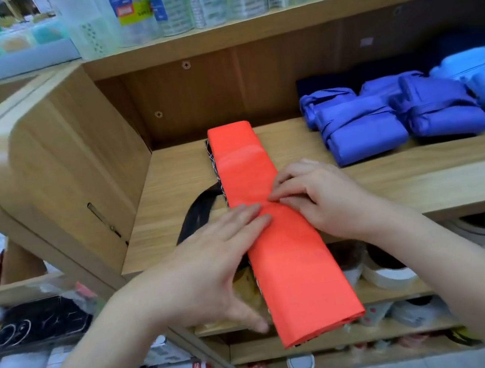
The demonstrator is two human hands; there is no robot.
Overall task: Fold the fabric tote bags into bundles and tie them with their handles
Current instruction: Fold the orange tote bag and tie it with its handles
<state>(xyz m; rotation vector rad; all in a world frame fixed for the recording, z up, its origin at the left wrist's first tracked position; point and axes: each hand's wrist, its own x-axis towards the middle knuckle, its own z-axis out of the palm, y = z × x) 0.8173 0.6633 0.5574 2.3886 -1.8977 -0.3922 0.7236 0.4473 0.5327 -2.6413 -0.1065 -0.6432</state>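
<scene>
A wooden shelf (363, 175) carries the work, with a row of blue bundles (400, 113) already tied and lying at its right end, well apart from the hands. The orange bag (253, 181) is folded into one long narrow strip. Its long axis runs away from the person, the far end resting deep on the shelf and the near end hanging out past the front edge, unsupported. A dark patterned layer peeks from under its left side, and a black handle (198, 214) trails out to the left on the shelf, just beside the strip.

The left hand (213, 263) lies flat and open, fingers spread across the strip's left edge, pressing rather than gripping. The right hand (314, 194) is on the strip's right edge, fingertips curled and seemingly pinching a small crease at the middle; whether it truly has fabric between the fingers I cannot tell.

Both hands meet at mid-length, so the next fold would likely go along the long axis, bringing an end over. The overhanging near end is closest to both hands, and the handle is nearer the left
</scene>
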